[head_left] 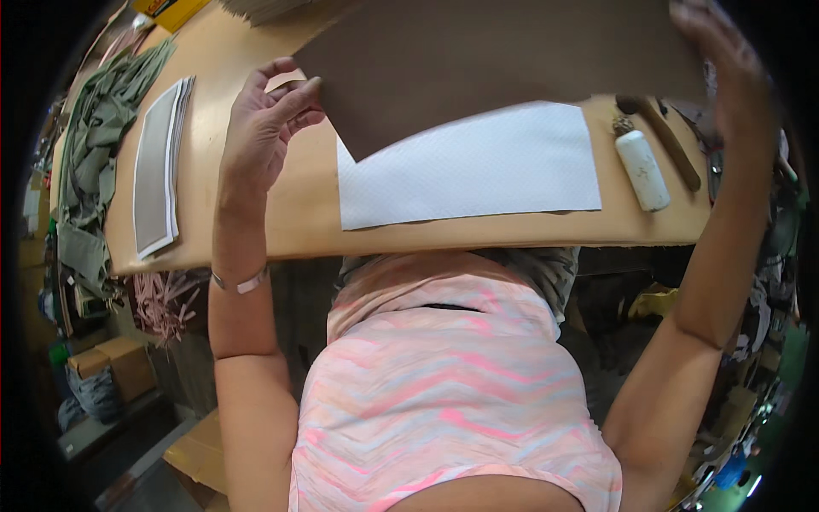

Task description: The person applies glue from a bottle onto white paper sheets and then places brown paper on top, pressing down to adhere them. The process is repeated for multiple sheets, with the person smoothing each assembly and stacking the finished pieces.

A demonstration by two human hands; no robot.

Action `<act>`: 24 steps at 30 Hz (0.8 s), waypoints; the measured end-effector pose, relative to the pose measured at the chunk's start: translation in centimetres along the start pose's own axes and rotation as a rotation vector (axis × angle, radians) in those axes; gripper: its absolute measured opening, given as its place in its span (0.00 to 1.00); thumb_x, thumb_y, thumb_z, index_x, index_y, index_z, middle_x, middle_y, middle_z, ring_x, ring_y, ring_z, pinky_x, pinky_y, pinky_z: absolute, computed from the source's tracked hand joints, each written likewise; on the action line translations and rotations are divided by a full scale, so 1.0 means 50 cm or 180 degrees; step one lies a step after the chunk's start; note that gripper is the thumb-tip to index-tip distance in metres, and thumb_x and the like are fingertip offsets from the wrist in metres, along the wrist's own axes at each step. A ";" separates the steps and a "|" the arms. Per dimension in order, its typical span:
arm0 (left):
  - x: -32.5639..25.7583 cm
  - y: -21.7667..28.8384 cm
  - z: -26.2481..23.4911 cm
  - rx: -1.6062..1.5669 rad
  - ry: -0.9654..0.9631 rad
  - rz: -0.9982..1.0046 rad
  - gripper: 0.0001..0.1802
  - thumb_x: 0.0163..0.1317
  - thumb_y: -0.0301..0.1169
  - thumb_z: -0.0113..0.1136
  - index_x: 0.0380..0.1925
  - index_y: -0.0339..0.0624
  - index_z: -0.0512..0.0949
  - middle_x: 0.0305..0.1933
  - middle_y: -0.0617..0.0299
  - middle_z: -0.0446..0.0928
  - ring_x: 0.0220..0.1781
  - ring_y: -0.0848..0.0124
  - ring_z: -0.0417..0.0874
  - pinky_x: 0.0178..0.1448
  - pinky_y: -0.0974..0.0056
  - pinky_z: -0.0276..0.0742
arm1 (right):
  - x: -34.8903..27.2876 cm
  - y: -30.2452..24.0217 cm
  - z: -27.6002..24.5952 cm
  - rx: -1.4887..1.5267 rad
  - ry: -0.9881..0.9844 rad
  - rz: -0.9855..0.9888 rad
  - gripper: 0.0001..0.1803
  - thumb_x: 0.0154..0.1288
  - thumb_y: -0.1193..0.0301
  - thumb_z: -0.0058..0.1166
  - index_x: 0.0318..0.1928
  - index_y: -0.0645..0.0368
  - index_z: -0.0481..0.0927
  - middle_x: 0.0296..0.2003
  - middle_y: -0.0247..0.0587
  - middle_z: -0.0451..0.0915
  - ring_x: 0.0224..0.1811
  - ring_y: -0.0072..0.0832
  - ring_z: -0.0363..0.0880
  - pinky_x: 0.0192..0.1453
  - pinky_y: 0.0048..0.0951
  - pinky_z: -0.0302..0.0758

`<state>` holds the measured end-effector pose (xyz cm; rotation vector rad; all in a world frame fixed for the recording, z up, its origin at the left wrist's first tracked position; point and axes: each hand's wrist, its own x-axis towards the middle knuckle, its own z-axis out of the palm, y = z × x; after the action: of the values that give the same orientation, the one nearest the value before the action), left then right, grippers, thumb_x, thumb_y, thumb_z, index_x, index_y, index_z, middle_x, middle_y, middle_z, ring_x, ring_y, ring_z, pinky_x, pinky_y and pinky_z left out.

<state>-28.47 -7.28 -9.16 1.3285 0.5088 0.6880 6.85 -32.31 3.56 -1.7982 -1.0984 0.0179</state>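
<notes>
A large brown sheet (495,60) is held up above the table between my two hands, tilted and slightly blurred. My left hand (277,115) pinches its left edge between thumb and fingers. At the far right, my right hand (721,51) is closed on the opposite edge, its fingers smeared by motion. Under the brown sheet, a white sheet with a fine quilted texture (478,175) lies flat near the table's front edge. The raised sheet hides the white one's far part.
A white bottle with a crusted top (641,171) lies beside a brown-handled tool (674,149) on the right. On the left are a stack of grey-and-white sheets (158,175) and crumpled green cloth (94,162). The tan table's (264,230) front edge is close to my body.
</notes>
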 end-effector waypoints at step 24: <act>-0.021 -0.027 0.020 0.1829 -0.0570 -0.0898 0.22 0.55 0.23 0.64 0.46 0.42 0.65 0.25 0.66 0.73 0.25 0.81 0.73 0.27 0.75 0.67 | -0.272 0.157 0.161 0.0965 -0.0519 0.1819 0.07 0.59 0.76 0.53 0.37 0.66 0.79 0.29 0.24 0.74 0.30 0.10 0.67 0.38 0.13 0.63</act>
<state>-28.29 -8.87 -10.37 1.7884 0.7644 0.1837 0.37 -36.51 -12.30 -1.7925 -0.6147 0.6479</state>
